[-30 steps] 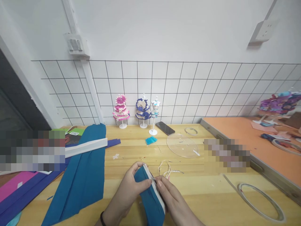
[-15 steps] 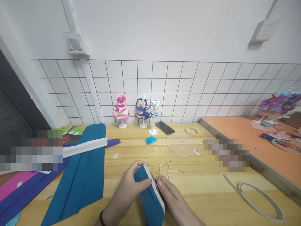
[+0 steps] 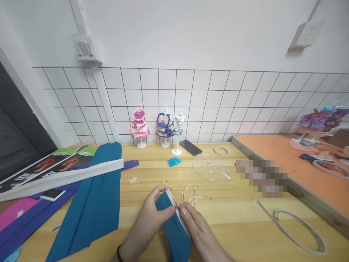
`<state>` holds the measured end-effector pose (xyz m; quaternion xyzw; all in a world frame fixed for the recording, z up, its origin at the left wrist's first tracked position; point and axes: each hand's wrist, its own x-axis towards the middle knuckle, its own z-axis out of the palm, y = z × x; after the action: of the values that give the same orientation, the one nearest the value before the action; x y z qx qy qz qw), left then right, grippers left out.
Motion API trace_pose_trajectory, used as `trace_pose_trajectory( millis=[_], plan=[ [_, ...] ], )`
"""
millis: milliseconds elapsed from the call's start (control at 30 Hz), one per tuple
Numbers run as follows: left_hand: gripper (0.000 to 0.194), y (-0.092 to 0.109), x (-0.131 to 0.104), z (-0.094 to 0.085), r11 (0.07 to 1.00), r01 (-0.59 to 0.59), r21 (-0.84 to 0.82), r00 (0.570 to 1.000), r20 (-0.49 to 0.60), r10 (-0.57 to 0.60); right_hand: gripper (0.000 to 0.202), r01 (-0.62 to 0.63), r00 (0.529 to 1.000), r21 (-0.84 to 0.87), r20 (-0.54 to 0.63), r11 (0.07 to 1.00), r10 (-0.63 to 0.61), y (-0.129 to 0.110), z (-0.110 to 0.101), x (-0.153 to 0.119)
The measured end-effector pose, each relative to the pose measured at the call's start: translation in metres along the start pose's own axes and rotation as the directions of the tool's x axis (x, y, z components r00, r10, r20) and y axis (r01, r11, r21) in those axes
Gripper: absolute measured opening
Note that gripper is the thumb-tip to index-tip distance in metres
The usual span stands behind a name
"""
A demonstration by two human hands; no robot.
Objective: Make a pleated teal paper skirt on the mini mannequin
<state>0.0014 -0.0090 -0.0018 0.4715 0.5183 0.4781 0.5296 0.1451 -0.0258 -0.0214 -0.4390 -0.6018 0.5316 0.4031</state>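
My left hand grips a folded piece of teal crepe paper, thumb on top and fingers behind. A white strip runs along the paper's right edge. Pinched in my right hand is a thin dark pointed tool, its tip lying over the white strip close to my left thumb. Most of this tool is hidden by my fingers, so its exact kind does not show. Just beyond my right hand lie pale loops of cord.
On the left are a large teal crepe sheet, a white strip roll-out and purple paper. Small decorated stands, a phone and a clear disc sit behind. Tape rolls and an orange board lie right.
The dark tool's tip now shows further up along the white strip, and my right hand has shifted slightly. My left hand keeps its hold on the teal paper.
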Motion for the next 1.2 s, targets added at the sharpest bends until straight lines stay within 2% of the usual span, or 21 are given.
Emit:
trace_pose_trajectory(
  millis=[467, 833, 1067, 1200],
  plan=[
    [0.038, 0.0004, 0.0002, 0.0010, 0.999, 0.039, -0.014, 0.998, 0.045, -0.038, 0.036, -0.005, 1.000, 0.002, 0.002, 1.000, 0.005, 0.0027, 0.0000, 0.0008],
    [0.035, -0.0033, 0.0019, 0.0004, 0.999, 0.045, -0.029, 0.998, 0.050, -0.043, 0.041, -0.003, 0.999, -0.018, -0.041, 1.000, 0.002, 0.0076, 0.0017, 0.0030],
    [0.015, -0.0064, 0.0013, 0.0012, 0.996, 0.019, -0.083, 0.995, 0.095, -0.011, 0.041, -0.008, 0.998, -0.055, -0.065, 0.998, 0.005, 0.0060, 0.0008, 0.0036],
    [0.012, -0.0088, 0.0019, 0.0022, 0.990, 0.044, -0.133, 0.993, 0.115, -0.029, 0.041, -0.009, 0.998, -0.068, -0.070, 0.998, 0.005, 0.0085, -0.0003, 0.0047]
  ],
)
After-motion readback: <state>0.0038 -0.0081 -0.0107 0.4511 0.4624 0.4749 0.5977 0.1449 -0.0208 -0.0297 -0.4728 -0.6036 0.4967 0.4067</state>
